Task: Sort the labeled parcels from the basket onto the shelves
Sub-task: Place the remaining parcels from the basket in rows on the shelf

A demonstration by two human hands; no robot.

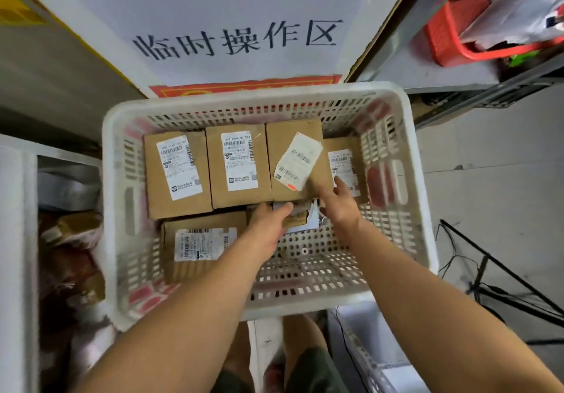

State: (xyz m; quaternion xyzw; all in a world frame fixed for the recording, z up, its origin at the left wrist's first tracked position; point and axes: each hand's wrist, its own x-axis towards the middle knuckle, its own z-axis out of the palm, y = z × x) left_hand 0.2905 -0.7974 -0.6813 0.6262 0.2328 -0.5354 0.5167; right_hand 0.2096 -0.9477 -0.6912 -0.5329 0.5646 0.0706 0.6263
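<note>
A white perforated basket (pixel 393 154) holds several brown cardboard parcels with white labels. Three stand side by side at the back: one at the left (pixel 177 173), one in the middle (pixel 239 165), one (pixel 293 161) with a loose, tilted label. Another parcel (pixel 346 161) lies at the far right, and one (pixel 201 244) lies flat at the front left. Both my hands reach into the basket's middle. My left hand (pixel 268 225) grips a small parcel (pixel 300 217) that is mostly hidden. My right hand (pixel 340 205) rests on that small parcel's right side, one finger reaching up to the tilted-label box.
A white wall sign (pixel 238 35) rises behind the basket. A red basket (pixel 451 35) with bags sits on the grey shelf at the upper right. Bagged goods fill a white shelf (pixel 18 240) at the left. A black stand and cables (pixel 503 286) cross the floor at right.
</note>
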